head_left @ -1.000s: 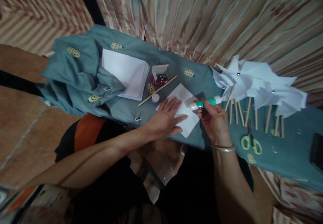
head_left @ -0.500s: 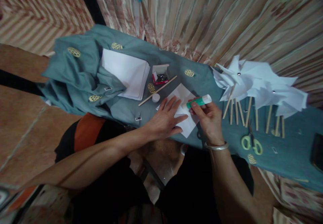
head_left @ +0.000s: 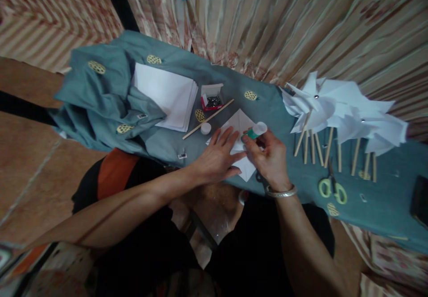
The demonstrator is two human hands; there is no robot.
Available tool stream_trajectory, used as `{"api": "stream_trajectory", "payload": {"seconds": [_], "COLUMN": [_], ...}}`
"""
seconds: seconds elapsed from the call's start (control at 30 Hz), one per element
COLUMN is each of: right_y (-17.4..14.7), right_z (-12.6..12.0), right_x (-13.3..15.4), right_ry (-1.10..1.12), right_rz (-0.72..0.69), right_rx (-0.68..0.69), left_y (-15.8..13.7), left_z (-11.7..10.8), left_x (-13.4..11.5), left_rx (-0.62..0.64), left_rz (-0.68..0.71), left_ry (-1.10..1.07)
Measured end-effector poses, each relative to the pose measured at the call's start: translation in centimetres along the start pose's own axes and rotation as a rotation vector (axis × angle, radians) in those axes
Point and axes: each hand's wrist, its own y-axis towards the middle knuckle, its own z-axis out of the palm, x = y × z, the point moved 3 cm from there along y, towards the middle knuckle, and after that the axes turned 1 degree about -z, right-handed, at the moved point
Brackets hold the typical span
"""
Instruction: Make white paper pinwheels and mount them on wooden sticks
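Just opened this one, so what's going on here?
A person's left hand lies spread on a creased white paper square, while the right hand holds a green-and-white glue stick tilted over it; whether its tip touches is hidden. A small white cap and a wooden stick lie to the paper's left; paper pinwheels and scissors lie to its right.

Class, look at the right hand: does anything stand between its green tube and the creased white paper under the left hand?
Nothing visible stands between the green tube in the right hand and the creased paper. The left hand lies spread on the paper, to the tube's left. The tube's lower end is hidden.
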Motion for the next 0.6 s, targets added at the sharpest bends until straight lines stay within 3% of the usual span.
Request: {"api": "stream_trajectory", "payload": {"seconds": [0.6], "right_y": [-0.6], "right_z": [0.0], "right_x": [1.1], "right_ry": [-0.060], "right_rz": [-0.087], "right_rx": [0.021], "left_y": [0.1], "left_z": [-0.2], "left_x": [-0.1], "left_rx": [0.032], "left_rz": [0.002], "left_ry": [0.012]}}
